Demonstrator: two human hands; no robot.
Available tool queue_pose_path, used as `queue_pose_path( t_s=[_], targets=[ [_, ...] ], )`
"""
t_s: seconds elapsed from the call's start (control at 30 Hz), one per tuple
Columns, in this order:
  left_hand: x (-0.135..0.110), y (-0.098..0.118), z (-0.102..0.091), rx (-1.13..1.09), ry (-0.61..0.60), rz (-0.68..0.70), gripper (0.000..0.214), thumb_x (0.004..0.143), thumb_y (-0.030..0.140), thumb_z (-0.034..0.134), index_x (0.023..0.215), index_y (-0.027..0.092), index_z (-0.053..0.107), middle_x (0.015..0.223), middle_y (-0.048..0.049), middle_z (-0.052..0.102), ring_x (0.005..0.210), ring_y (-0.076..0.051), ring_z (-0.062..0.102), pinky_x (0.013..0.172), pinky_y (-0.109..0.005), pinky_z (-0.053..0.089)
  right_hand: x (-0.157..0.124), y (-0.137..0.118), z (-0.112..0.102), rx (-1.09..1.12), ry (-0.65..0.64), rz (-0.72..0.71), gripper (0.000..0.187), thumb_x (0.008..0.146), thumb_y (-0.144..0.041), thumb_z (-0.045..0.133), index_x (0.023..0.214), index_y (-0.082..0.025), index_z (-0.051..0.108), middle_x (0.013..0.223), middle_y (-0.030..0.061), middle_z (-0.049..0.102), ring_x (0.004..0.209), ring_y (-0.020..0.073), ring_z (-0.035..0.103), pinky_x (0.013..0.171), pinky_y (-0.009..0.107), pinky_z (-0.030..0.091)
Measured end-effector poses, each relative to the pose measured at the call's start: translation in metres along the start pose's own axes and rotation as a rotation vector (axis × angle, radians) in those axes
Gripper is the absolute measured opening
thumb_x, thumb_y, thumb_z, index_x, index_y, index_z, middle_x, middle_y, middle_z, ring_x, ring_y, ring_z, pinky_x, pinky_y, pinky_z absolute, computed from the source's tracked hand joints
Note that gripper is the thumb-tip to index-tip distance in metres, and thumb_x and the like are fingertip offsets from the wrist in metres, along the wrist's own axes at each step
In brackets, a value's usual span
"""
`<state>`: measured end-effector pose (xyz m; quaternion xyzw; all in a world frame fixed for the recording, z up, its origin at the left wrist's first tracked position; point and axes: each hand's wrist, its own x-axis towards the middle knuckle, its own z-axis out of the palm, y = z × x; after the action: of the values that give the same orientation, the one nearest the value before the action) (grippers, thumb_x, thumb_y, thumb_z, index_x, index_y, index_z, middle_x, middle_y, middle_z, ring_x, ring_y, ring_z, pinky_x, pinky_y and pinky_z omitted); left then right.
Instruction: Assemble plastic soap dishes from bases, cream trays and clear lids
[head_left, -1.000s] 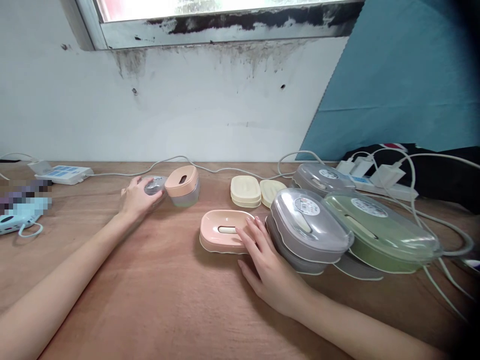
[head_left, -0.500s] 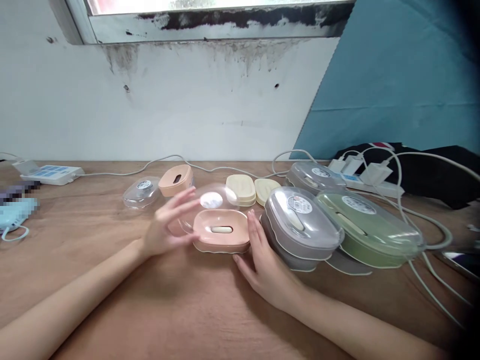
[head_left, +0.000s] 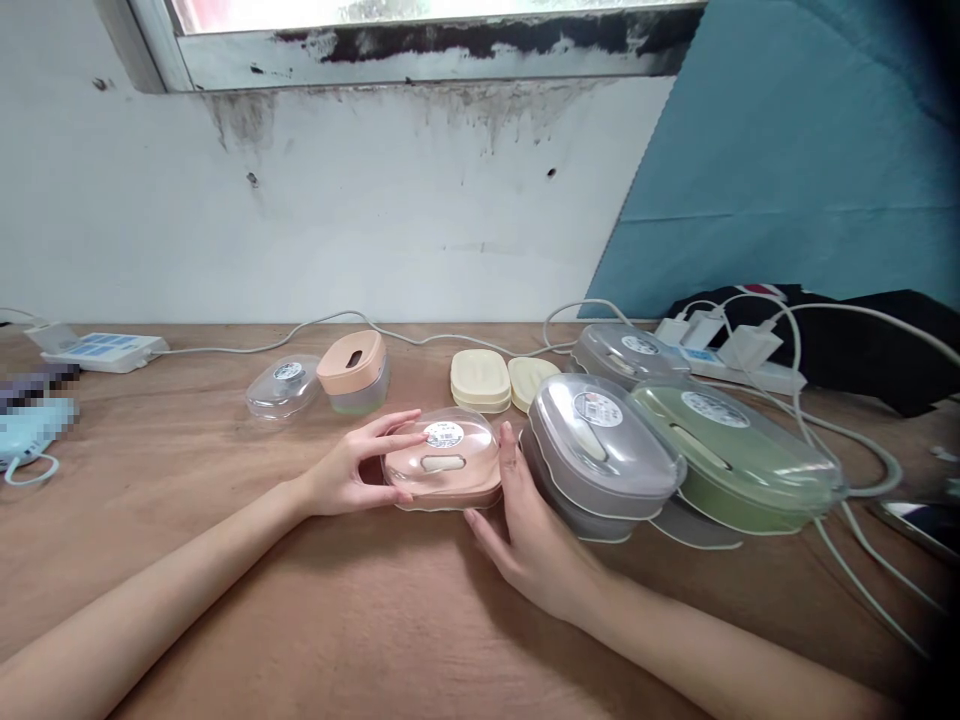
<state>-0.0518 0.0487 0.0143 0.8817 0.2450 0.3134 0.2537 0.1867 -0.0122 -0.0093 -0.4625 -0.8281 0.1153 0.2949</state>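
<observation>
A peach plastic box (head_left: 442, 490) with a cream strip in its top recess sits in front of me. Its clear lid (head_left: 469, 440), bearing a round printed label, now lies over the top. From the left, my left hand (head_left: 358, 465) grips the lid, fingers on top and thumb at the front edge. Whether the lid is fully seated, I cannot tell. My right hand (head_left: 536, 530) rests against the box's right side, its fingers straight and its thumb apart near the front corner. Behind are a second peach-topped box (head_left: 352, 372) and another clear lid (head_left: 281, 388).
Cream plastic pieces (head_left: 481, 375) lie behind the box. Grey boxes (head_left: 604, 450) and a green box (head_left: 742, 460) with clear lids stand at the right. White cables run round them from a power strip (head_left: 750, 368). Another strip (head_left: 105, 350) lies far left.
The clear lid has come down and forward from behind the peach box onto its top, with my left hand on it. My right hand has stayed at the box's side.
</observation>
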Motion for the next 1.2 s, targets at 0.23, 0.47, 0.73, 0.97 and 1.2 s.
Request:
queue_pose_path(
  t_s=[0.23,0.47,0.73,0.97,1.2],
  targets=[
    [0.004,0.001,-0.004,-0.011,-0.085,0.079,0.052,0.076,0.024,0.064,0.125,0.024,0.046,0.141,-0.0120,0.029,0.131,-0.030,0.027,0.104,-0.050,0.028,0.002,-0.002,-0.001,-0.009,0.016,0.015,0.064,0.085,-0.020,0.042,0.139,-0.016,0.006,0.148,0.0192,-0.001,0.137,0.0282,0.006,0.106,0.050,0.023],
    [0.005,0.002,-0.001,-0.009,-0.119,0.080,0.053,0.076,0.025,0.065,0.124,0.024,0.044,0.142,-0.0116,0.023,0.131,-0.031,0.024,0.105,-0.048,0.027,0.004,0.000,0.002,-0.010,0.103,-0.048,0.048,0.085,-0.015,0.043,0.127,-0.014,0.019,0.145,0.0241,0.011,0.135,0.0282,0.014,0.104,0.048,0.028],
    [0.008,0.003,-0.004,-0.051,-0.172,0.039,0.045,0.073,0.026,0.069,0.112,0.022,0.049,0.140,-0.0106,0.025,0.131,-0.030,0.024,0.106,-0.047,0.026,0.003,-0.002,0.001,-0.015,0.155,-0.106,0.040,0.084,-0.014,0.043,0.119,-0.015,0.023,0.139,0.0271,0.021,0.132,0.0302,0.024,0.100,0.048,0.035],
    [0.014,0.009,-0.010,-0.049,-0.197,-0.007,0.041,0.074,0.029,0.068,0.111,0.022,0.052,0.137,-0.0102,0.028,0.131,-0.030,0.024,0.104,-0.046,0.030,0.002,-0.002,0.004,-0.026,0.173,-0.072,0.044,0.083,-0.017,0.046,0.120,-0.013,0.022,0.140,0.0285,0.020,0.132,0.0314,0.024,0.100,0.050,0.034],
    [0.010,0.010,-0.007,-0.051,-0.202,0.004,0.044,0.077,0.028,0.064,0.117,0.024,0.047,0.141,-0.0092,0.023,0.133,-0.029,0.020,0.105,-0.046,0.027,0.002,-0.002,0.003,-0.042,0.151,-0.091,0.043,0.082,-0.014,0.045,0.119,-0.012,0.023,0.140,0.0299,0.019,0.133,0.0319,0.021,0.101,0.049,0.034]
  ],
)
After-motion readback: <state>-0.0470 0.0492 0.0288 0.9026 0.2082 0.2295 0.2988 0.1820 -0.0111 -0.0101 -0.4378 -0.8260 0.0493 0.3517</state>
